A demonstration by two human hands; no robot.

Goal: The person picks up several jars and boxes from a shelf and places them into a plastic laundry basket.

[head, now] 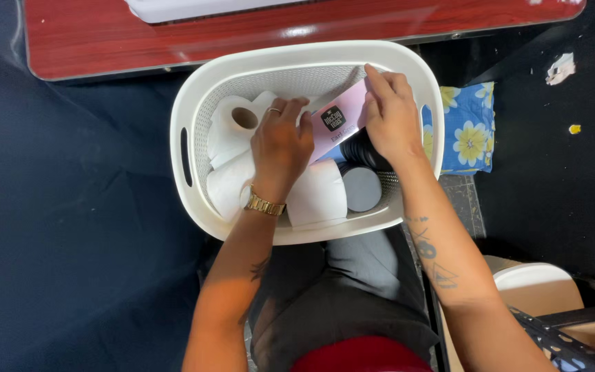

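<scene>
Fingers of your left hand (280, 141) curl down over the near end of a flat pale-pink cardboard box (342, 118) with a dark label, while the fingers of your right hand (388, 114) lie pressed together along its far end; you hold the box between both hands, tilted, inside the white perforated plastic laundry basket (186, 114) on your lap.

At 9 o'clock from the box, in the basket's left half, lie white toilet paper rolls (232, 127), one showing its hollow core. Just under your left wrist, at 6 o'clock from the box, sits another white roll (319, 196). Beside that roll, at 3 o'clock from it, stand dark round lidded jars (363, 187), partly hidden beneath your right hand.

Beyond the basket, at 12 o'clock, runs the red-brown glossy wooden surface (105, 34). At 3 o'clock from the basket lies a blue cloth with yellow flowers (470, 127).
</scene>
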